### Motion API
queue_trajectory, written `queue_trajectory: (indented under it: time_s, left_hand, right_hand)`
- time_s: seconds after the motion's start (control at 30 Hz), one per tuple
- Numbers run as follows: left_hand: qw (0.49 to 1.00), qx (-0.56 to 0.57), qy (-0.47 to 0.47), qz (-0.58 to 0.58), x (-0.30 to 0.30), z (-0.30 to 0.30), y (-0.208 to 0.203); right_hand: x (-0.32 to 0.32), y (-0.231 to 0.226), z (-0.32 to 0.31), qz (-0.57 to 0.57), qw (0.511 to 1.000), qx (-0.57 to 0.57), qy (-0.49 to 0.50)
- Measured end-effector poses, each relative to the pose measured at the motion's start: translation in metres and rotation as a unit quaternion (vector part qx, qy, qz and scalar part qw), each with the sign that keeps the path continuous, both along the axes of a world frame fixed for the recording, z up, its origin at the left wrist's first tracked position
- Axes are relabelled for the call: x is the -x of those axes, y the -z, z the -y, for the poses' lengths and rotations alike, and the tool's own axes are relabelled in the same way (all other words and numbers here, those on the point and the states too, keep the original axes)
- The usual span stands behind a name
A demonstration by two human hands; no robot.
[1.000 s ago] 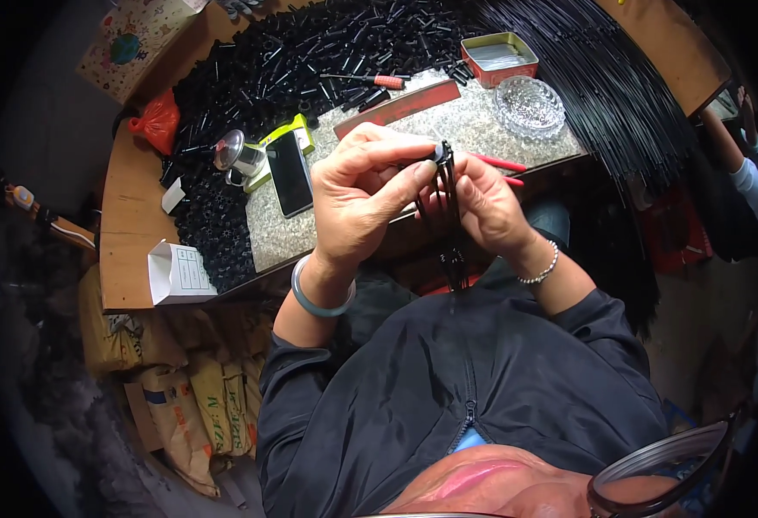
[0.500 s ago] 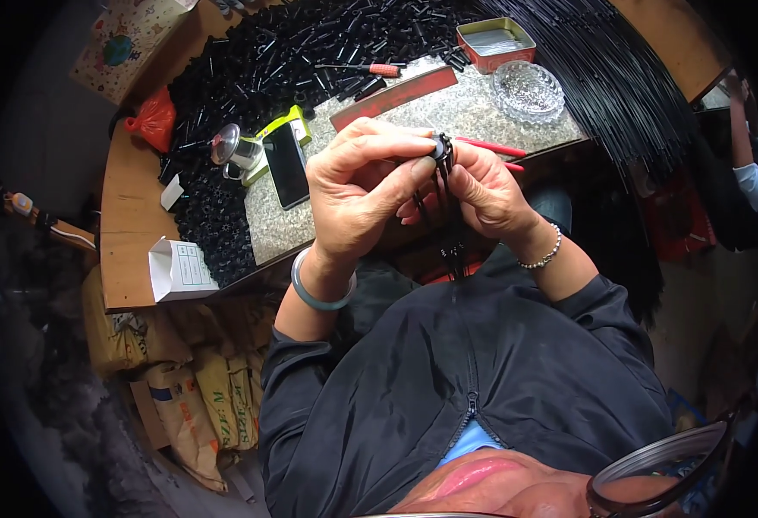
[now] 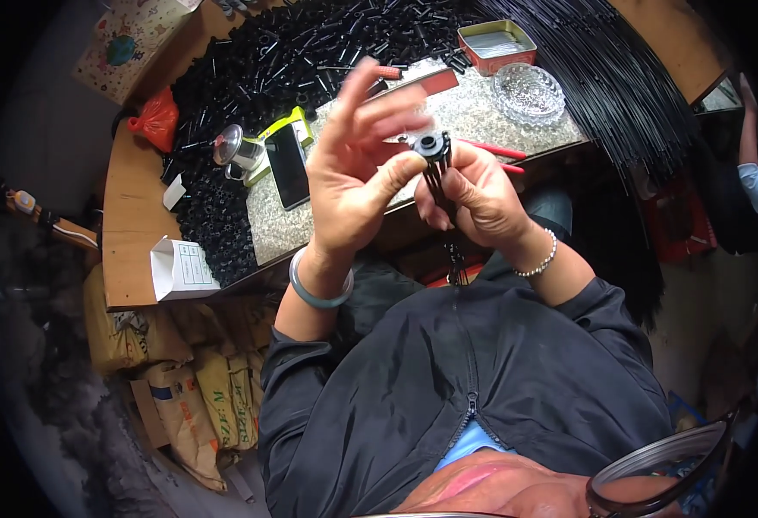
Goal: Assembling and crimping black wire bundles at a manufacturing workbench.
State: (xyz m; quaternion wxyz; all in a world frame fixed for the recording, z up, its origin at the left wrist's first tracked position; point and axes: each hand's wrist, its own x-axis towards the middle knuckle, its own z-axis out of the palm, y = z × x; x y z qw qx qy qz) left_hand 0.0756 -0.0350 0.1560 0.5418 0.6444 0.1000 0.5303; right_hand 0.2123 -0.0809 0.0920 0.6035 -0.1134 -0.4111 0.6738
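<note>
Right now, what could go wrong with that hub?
Slip: the left hand's fingers are spread, so the hub and rods may depend mostly on the right hand's grip.
Snag: the rods hang loose below and might tangle.
Knock: the red handles beside the right hand could get bumped.

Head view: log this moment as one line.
left hand: open, at black hub | right hand: holding black rods | phone: on speckled slab

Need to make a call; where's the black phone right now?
In the head view, the phone lies left of centre on the speckled slab, between the lidded cup and the left hand.
</note>
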Motion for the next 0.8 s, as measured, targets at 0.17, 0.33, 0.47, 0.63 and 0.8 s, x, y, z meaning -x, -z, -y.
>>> queue_trajectory:
  time_s: [0.17,0.33,0.47,0.63,0.8]
  left_hand:
    - [0.973,-0.071,-0.054,-0.214,0.011,0.016,-0.019]
    - [0.931,-0.178,-0.155,-0.279,0.015,0.024,-0.024]
    - [0.942,-0.164,-0.144,-0.253,0.015,0.025,-0.017]
    - [0.963,-0.035,-0.057,-0.262,0.019,0.022,-0.029]
    - [0.941,-0.16,-0.019,-0.297,0.025,0.011,-0.029]
  right_hand:
    - [0.016,-0.01,0.011,0.026,0.977,-0.015,0.21]
    - [0.02,-0.012,0.017,0.047,0.981,-0.029,0.186]
    - [0.011,0.002,0.018,0.045,0.989,-0.021,0.137]
    - [0.01,0.006,0.017,0.046,0.988,-0.069,0.128]
    - [0.015,-0.002,0.022,0.041,0.993,-0.012,0.112]
